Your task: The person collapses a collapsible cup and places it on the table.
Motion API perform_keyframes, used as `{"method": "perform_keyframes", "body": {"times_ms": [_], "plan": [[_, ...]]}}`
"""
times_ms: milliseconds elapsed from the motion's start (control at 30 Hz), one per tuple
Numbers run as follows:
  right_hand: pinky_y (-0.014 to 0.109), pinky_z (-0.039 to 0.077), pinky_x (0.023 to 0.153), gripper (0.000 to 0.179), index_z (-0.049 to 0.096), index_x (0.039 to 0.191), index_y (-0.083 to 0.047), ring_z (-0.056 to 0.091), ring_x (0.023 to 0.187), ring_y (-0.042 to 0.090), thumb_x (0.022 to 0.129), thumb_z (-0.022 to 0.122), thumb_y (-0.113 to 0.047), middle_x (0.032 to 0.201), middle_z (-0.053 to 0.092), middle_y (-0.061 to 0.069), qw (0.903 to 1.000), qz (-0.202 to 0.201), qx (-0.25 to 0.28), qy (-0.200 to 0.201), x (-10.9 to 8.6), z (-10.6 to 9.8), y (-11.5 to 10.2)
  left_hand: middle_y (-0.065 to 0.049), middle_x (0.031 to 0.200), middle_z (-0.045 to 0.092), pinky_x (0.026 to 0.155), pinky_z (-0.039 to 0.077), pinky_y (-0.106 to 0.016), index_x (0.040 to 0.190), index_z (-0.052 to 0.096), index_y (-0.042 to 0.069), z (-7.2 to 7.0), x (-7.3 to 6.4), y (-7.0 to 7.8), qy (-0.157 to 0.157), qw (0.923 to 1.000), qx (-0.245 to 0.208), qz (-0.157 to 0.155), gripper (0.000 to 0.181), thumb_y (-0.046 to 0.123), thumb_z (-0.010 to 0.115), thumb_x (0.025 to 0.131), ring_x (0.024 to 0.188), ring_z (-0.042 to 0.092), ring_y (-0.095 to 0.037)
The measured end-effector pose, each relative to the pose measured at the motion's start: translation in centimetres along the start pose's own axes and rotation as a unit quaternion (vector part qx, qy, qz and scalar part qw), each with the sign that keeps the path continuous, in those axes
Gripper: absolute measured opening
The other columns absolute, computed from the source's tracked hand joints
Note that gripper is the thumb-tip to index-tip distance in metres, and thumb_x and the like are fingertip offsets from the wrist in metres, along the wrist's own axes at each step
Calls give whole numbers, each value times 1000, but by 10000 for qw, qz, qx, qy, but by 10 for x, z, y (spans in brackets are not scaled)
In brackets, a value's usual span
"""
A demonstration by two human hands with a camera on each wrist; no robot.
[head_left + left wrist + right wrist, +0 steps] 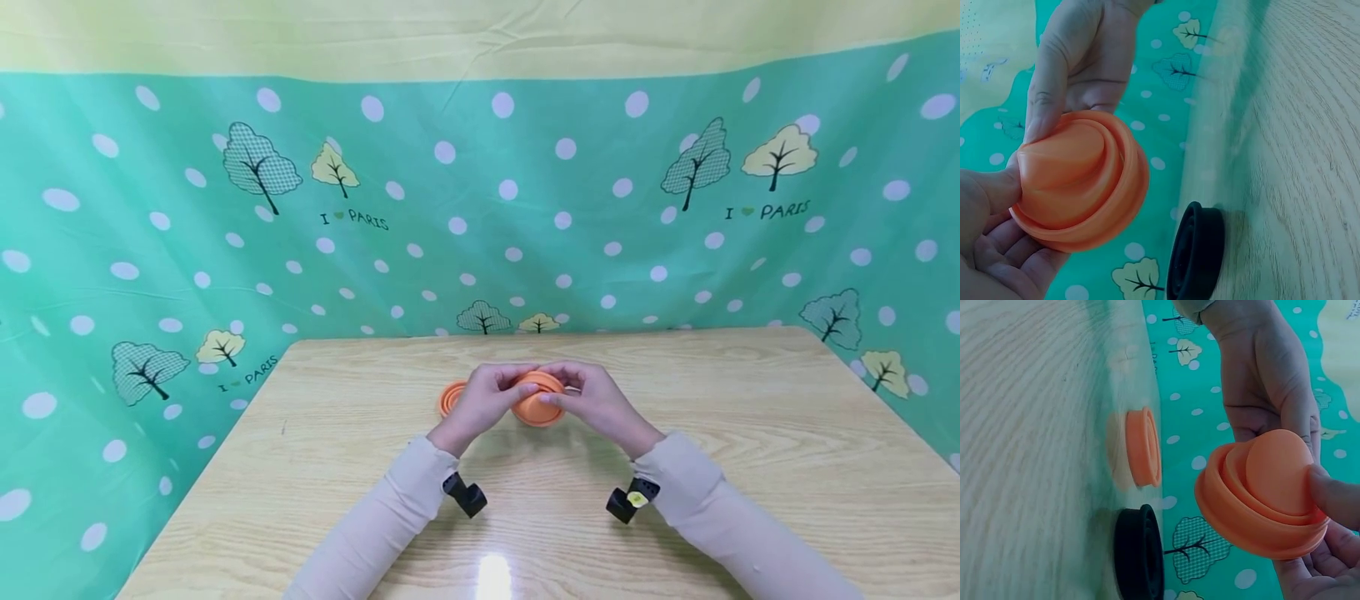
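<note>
An orange collapsible cup with ringed, folding walls is held above the table between both hands. My left hand grips its left side, and my right hand grips the right side. Both thumbs press on the cup's smooth end, while the other fingers curl behind the rim. In the left wrist view, the walls of the cup look partly folded and lopsided. A second orange collapsible cup lies flattened on the table; in the head view, my left hand partly covers this cup.
A black ringed disc, like a flattened cup, lies on the wooden table beyond the hands, hidden in the head view. A green dotted curtain hangs behind the table. Each wrist carries a small black camera.
</note>
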State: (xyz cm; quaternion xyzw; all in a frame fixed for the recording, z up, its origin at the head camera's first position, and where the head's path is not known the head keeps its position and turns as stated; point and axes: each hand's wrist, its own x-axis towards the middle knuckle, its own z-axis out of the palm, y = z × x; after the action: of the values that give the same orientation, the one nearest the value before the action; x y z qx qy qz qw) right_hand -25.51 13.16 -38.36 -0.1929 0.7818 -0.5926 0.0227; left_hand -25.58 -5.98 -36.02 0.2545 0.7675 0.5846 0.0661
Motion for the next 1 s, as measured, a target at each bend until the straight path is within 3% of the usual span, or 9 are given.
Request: {"method": "perform_keyframes", "body": {"times_ms": [167, 333, 467, 633, 800, 1000], "plan": [[24, 54, 74, 37, 63, 116, 1, 62, 92, 20, 84, 72, -15, 107, 66, 15, 9999, 109, -38, 119, 0, 2, 2, -15, 114, 66, 78, 52, -21, 122, 61, 0, 0, 4, -13, 37, 9999, 34, -113, 33, 8, 62, 91, 99, 63, -16], [23, 53, 75, 34, 63, 115, 1, 62, 95, 18, 85, 71, -13, 107, 66, 14, 9991, 59, -119, 393, 0, 4, 2, -11, 118, 65, 81, 52, -23, 127, 59, 5, -1, 10, -28, 92, 9996, -238, -149, 38, 17, 63, 91, 102, 62, -14], [20, 52, 77, 33, 61, 114, 4, 61, 93, 12, 85, 70, -8, 106, 65, 16, 9959, -117, 69, 899, 0, 4, -1, -10, 124, 61, 91, 50, -28, 132, 55, 7, -2, 12, -27, 318, 9979, -541, -183, 44, 27, 60, 93, 111, 59, -18], [19, 52, 77, 34, 56, 117, 8, 61, 91, 7, 86, 66, -2, 106, 62, 12, 9869, -380, 801, 1344, -1, 3, -4, -10, 132, 56, 98, 45, -31, 136, 51, 7, -1, 13, -23, 587, 9937, -899, -314, 48, 33, 55, 96, 119, 54, -20], [19, 52, 78, 36, 50, 119, 12, 60, 92, 7, 89, 63, -3, 104, 61, 0, 9794, -438, 1329, 1458, -1, 3, -4, -14, 127, 59, 95, 47, -31, 133, 52, 5, 5, 14, -21, 712, 9903, -1169, -248, 45, 30, 56, 95, 115, 57, -21], [19, 52, 78, 38, 50, 118, 13, 59, 91, 11, 88, 65, -5, 101, 61, -2, 9761, -467, 1518, 1483, 0, 3, -3, -15, 117, 63, 88, 51, -28, 125, 57, 2, 8, 15, -18, 971, 9870, -1284, -38, 39, 25, 59, 94, 104, 62, -19]]}}
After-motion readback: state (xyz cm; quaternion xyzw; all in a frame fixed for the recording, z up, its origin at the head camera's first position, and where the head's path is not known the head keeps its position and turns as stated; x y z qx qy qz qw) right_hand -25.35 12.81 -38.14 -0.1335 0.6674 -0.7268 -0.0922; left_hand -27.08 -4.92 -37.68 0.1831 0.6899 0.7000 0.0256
